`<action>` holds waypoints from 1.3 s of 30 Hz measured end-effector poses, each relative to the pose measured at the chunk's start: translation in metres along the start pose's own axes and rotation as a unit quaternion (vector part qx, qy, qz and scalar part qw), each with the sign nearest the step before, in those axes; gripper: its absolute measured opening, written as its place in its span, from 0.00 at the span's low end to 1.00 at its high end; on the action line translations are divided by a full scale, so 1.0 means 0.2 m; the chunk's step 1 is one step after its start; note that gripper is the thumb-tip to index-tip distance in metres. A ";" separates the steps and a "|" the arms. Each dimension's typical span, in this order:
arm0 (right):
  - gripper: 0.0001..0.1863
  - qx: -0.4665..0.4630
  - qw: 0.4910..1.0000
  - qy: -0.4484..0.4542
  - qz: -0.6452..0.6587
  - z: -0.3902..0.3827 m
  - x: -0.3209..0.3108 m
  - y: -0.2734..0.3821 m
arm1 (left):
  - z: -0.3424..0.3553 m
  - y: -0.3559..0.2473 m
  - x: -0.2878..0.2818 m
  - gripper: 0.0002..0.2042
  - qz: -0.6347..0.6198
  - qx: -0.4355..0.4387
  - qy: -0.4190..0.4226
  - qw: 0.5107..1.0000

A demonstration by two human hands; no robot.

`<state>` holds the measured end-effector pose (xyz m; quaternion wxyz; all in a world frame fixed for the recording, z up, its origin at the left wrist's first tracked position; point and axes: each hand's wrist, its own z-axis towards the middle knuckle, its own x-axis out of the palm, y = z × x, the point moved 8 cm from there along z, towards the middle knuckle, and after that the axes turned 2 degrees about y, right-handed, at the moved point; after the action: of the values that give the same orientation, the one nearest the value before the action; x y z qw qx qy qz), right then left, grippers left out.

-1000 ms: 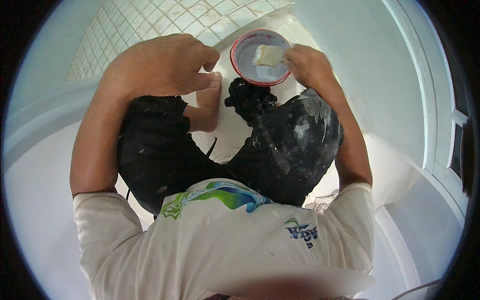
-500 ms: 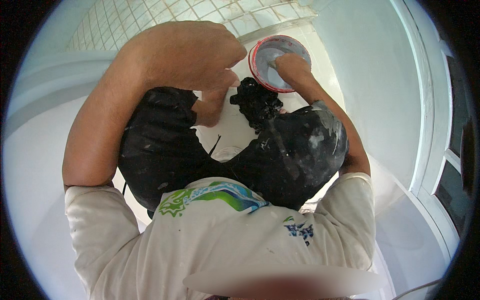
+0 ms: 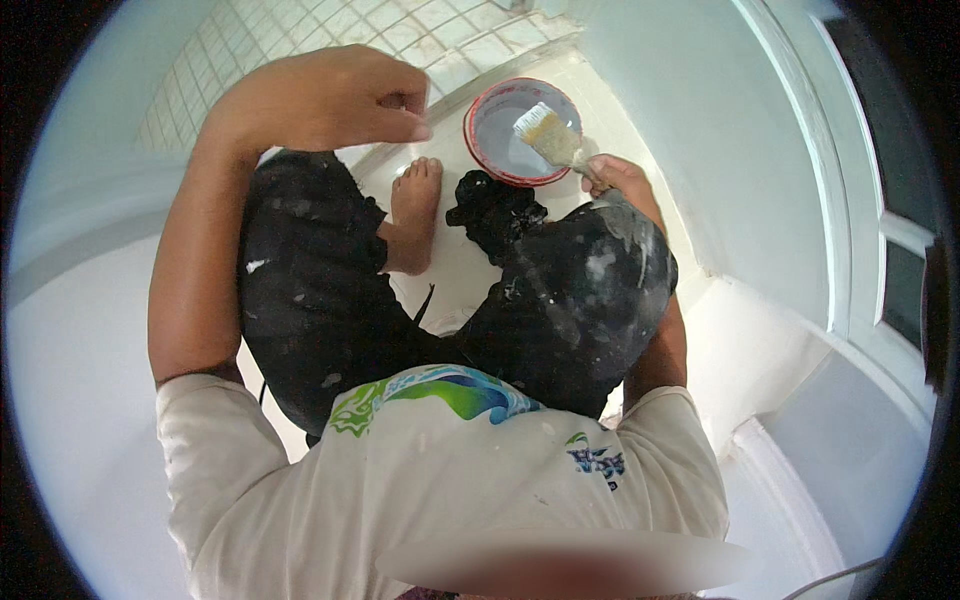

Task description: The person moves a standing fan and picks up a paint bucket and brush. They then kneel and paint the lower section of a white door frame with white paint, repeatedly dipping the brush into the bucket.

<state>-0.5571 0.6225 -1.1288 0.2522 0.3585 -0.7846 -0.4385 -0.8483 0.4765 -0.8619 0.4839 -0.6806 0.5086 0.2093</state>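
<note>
A wide paintbrush [image 3: 551,137] with whitened bristle tips is gripped by its handle in my right hand [image 3: 618,176]. The brush head is over the rim of a red-edged bucket [image 3: 473,150]. Inside the bucket lies a pale bluish-grey liquid [image 3: 500,131]. My left hand [image 3: 330,98] hangs loosely in the air, left of the bucket and above my left knee. Its fingers are bent but apart from the thumb, and I see nothing in them.
Below me are my bare foot [image 3: 417,200] and my paint-spotted black trousers [image 3: 590,290]. A tiled surface [image 3: 300,50] lies ahead at the upper left. On the right stands a pale wall [image 3: 720,150], with a white frame [image 3: 835,200] beyond it.
My right hand has drawn the brush up out of the bucket and back towards my right knee, so its bristles now show. My left hand has shifted left.
</note>
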 end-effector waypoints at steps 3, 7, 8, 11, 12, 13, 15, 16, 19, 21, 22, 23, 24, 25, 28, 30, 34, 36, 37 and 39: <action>0.14 -0.103 0.991 -0.026 0.082 -0.18 -0.04 0.03 | 0.09 0.01 -0.04 0.17 -0.015 -0.021 0.032 0.999; 0.13 -0.298 0.951 -0.072 -0.044 -0.57 -0.18 0.18 | 0.19 -0.10 0.09 0.18 -0.156 -0.149 0.077 0.973; 0.12 -0.276 0.958 -0.066 0.043 -0.61 -0.33 0.10 | 0.23 -0.19 0.13 0.19 -0.196 -0.177 0.086 0.961; 0.12 -0.118 0.874 0.007 0.472 -0.61 -0.57 -0.29 | 0.25 -0.37 0.27 0.18 -0.314 -0.152 0.074 0.934; 0.12 -0.139 0.873 -0.017 0.467 -0.67 -0.67 -0.39 | 0.27 -0.44 0.34 0.18 -0.343 -0.158 0.078 0.923; 0.12 -0.159 0.872 -0.039 0.462 -0.75 -0.78 -0.50 | 0.29 -0.52 0.43 0.19 -0.400 -0.174 0.068 0.897; 0.10 -0.144 0.872 -0.147 0.445 -0.95 -0.96 -0.64 | 0.34 -0.56 0.50 0.19 -0.372 -0.176 0.103 0.906; 0.11 -0.139 0.871 -0.207 0.424 -1.01 -1.07 -0.77 | 0.35 -0.59 0.51 0.20 -0.341 -0.177 0.099 0.918; 0.08 -0.101 0.814 -0.411 0.397 -1.17 -1.34 -1.09 | 0.40 -0.60 0.58 0.21 -0.326 -0.176 0.109 0.922; 0.07 -0.061 0.785 -0.492 0.371 -1.18 -1.53 -1.27 | 0.41 -0.59 0.64 0.21 -0.346 -0.187 0.109 0.913; 0.07 -0.053 0.770 -0.517 0.370 -1.15 -1.58 -1.30 | 0.40 -0.60 0.66 0.22 -0.356 -0.197 0.103 0.907; 0.06 -0.046 0.759 -0.536 0.367 -1.10 -1.61 -1.30 | 0.37 -0.62 0.68 0.23 -0.366 -0.210 0.091 0.902; 0.06 -0.041 0.747 -0.554 0.366 -1.04 -1.66 -1.29 | 0.34 -0.64 0.68 0.22 -0.373 -0.220 0.082 0.898; 0.07 -0.056 0.775 -0.568 0.273 -0.94 -1.74 -1.29 | 0.32 -0.68 0.69 0.22 -0.380 -0.225 0.075 0.894; 0.07 -0.078 0.811 -0.580 0.013 -0.68 -2.02 -1.59 | 0.54 -0.75 0.70 0.21 -0.377 -0.191 0.105 0.900; 0.07 -0.074 0.819 -0.566 -0.058 -0.58 -2.09 -1.69 | 0.62 -0.75 0.71 0.20 -0.369 -0.178 0.111 0.905; 0.07 -0.032 0.806 -0.568 0.166 -0.47 -1.85 -1.61 | 0.39 -0.74 0.69 0.18 -0.378 -0.234 0.084 0.892; 0.05 -0.065 0.737 -0.598 0.309 -0.63 -2.01 -1.79 | 0.46 -0.75 0.70 0.19 -0.380 -0.216 0.107 0.893; 0.06 -0.072 0.707 -0.615 0.342 -0.70 -2.07 -1.83 | 0.51 -0.78 0.69 0.19 -0.366 -0.203 0.114 0.901; 0.07 -0.039 0.703 -0.658 0.267 -0.76 -2.12 -1.71 | 0.55 -0.79 0.69 0.19 -0.354 -0.203 0.120 0.905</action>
<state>-0.0725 0.7549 -1.3855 -0.2075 -0.2561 -0.7962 -0.5073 -0.6303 0.5066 -0.9484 0.3128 -0.9196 0.2344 0.0397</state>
